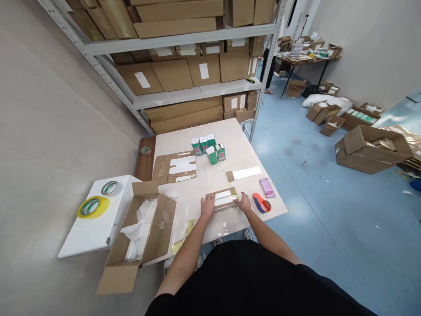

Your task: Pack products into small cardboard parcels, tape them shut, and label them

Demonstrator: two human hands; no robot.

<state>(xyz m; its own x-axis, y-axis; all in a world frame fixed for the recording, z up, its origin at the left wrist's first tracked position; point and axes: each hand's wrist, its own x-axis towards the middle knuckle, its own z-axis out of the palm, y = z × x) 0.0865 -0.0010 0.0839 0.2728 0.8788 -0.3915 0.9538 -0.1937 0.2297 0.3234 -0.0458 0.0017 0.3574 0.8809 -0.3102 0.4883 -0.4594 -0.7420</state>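
A small flat cardboard parcel [223, 198] with white labels lies near the front edge of the pale table [237, 153]. My left hand [207, 205] rests on its left end with fingers spread flat. My right hand [244, 202] presses against its right end, fingers curled along the edge. A red tape dispenser [261, 203] sits just right of my right hand, with a pink item [266, 187] behind it.
Several green-and-white small boxes [208, 148] stand mid-table; flattened cardboard [175, 167] lies left of them. An open carton [140, 232] with white packing sits at the left, with tape rolls [93, 206] beside it. Shelves of cartons [184, 70] stand behind. Boxes litter the blue floor [368, 145].
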